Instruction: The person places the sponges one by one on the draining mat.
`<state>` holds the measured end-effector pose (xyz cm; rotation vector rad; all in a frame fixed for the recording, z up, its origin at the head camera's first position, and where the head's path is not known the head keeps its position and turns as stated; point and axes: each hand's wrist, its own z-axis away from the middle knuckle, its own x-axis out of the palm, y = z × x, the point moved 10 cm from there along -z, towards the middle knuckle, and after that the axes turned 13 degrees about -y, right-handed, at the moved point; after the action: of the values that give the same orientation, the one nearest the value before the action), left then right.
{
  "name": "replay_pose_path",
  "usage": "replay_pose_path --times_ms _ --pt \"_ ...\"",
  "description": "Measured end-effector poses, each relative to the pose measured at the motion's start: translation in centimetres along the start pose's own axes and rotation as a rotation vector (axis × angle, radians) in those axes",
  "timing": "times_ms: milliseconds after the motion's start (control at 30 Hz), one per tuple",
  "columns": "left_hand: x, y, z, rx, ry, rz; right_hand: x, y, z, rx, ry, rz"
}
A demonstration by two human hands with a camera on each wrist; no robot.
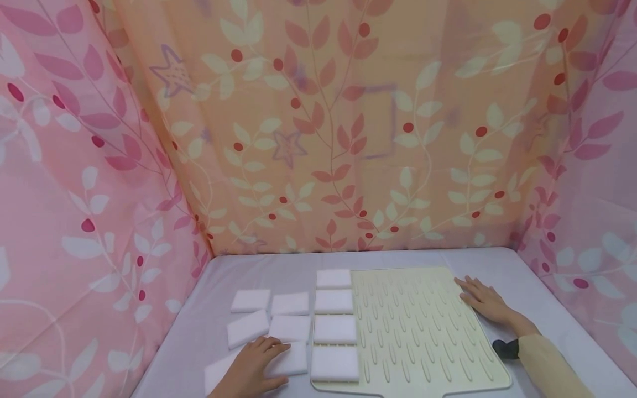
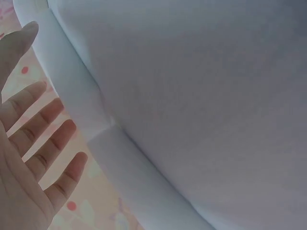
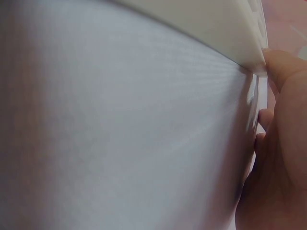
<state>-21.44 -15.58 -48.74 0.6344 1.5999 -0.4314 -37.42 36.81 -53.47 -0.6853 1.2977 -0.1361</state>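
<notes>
Left grip (image 1: 256,362) loosely spread, clasping nothing, over a white rectangular foam-like block (image 1: 293,360) at the frame's lower centre, contact hard to tell; right grip (image 1: 485,301), relaxed too, rests at the right edge of the cream, ridged, plastic-looking board (image 1: 413,331), probably to steady it! Four matching white blocks (image 1: 335,329) line the board's left side, seemingly squared to it, while the frame's bottom cuts off its handle (image 1: 413,395) and the left grip hides part of its block.

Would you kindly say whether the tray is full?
Partly filled: the cream tray holds four white blocks along one side; elsewhere it's bare.
</notes>
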Motion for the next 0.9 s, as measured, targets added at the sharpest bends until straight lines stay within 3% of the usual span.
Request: replay_pose_path --times_ms 433,900 --pt "-0.7 -0.8 0.5 -0.021 0.013 -0.045 0.1 0.4 -0.1 -0.009 0.004 -0.003" --pt "-1.0 -1.2 0.7 -0.031 -0.024 -0.003 0.3 0.7 -0.3 0.016 -0.009 -0.006"
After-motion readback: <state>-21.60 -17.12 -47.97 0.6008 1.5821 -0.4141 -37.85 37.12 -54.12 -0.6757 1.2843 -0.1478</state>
